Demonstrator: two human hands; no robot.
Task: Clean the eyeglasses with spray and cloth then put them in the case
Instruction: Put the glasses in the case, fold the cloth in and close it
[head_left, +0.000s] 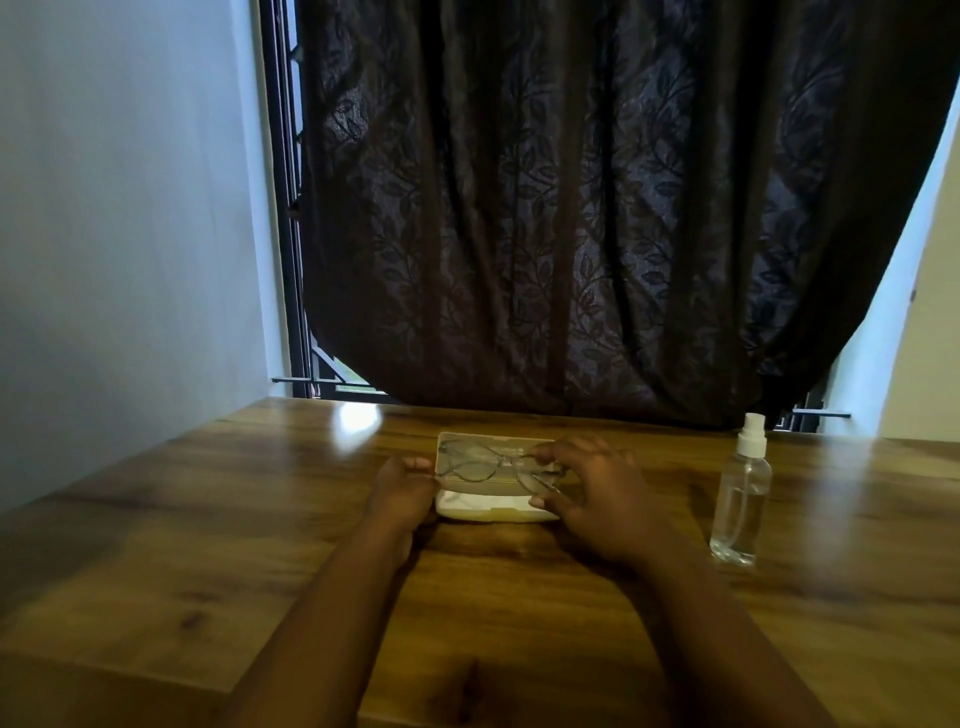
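Observation:
Thin-framed eyeglasses (475, 464) hang just above an open pale case (493, 512) in the middle of the wooden table. My left hand (402, 488) pinches their left end. My right hand (597, 488) grips the right end and covers the right lens and part of the case. The case's lid (467, 439) stands up behind the glasses, and something white lies inside its base. A clear spray bottle (742, 491) with a white cap stands upright to the right of my right hand. No cloth can be made out apart from that white lining.
The wooden table (208, 519) stretches wide on both sides and toward me. A dark patterned curtain (571, 208) hangs behind the table's far edge, with a window grille (291, 208) at its left and a pale wall (104, 208) further left.

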